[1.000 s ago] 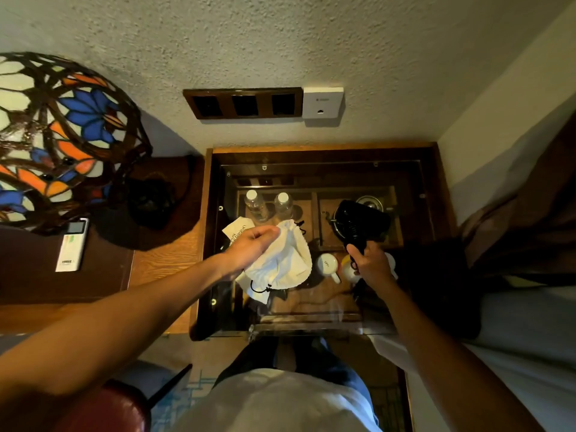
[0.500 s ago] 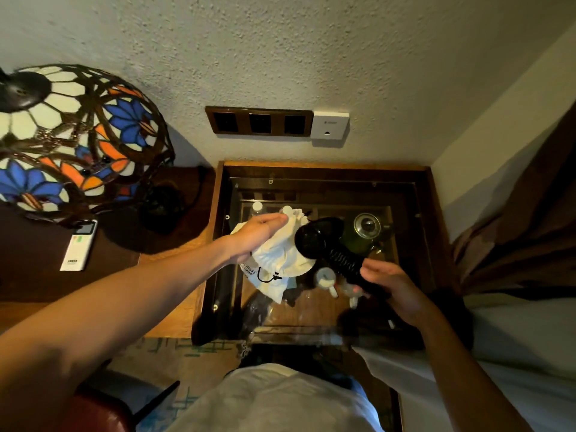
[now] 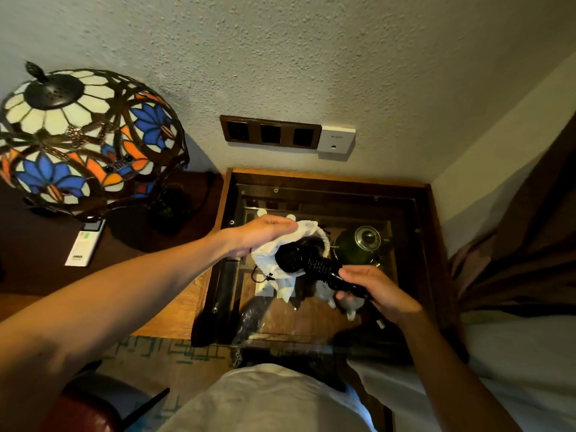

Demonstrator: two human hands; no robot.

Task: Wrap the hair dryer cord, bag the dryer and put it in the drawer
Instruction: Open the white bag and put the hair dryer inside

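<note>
**Hair dryer goes nose-first into white drawstring bag**

A person standing at a glass-topped wooden cabinet (image 3: pixel 431 244) holds a black hair dryer (image 3: pixel 299 258) and a white cloth bag (image 3: pixel 274 260) in the air above the glass, over its middle. The left hand (image 3: pixel 258 233) is closed on the rim of the bag, pinching the fabric and keeping the mouth spread. The right hand (image 3: pixel 374 291) is wrapped around the dryer's handle, where the black cord (image 3: pixel 321 266) sits coiled in tight turns; the dryer's body is tilted up and to the left, its front end inside the bag's opening while the handle stays outside. A thin black drawstring (image 3: pixel 260 277) dangles from the bag's lower edge.

Under the glass, a green kettle with a glass lid (image 3: pixel 361 243) lies toward the cabinet's back right, and pale cups (image 3: pixel 350 304) sit near the front, partly hidden by the hands. On the dark desk (image 3: pixel 37 260) to the left stand a stained-glass lamp (image 3: pixel 84 141) and, at its foot, a white remote control (image 3: pixel 84 244). A row of wall sockets (image 3: pixel 271 134) is fixed above the cabinet's back edge.
</note>
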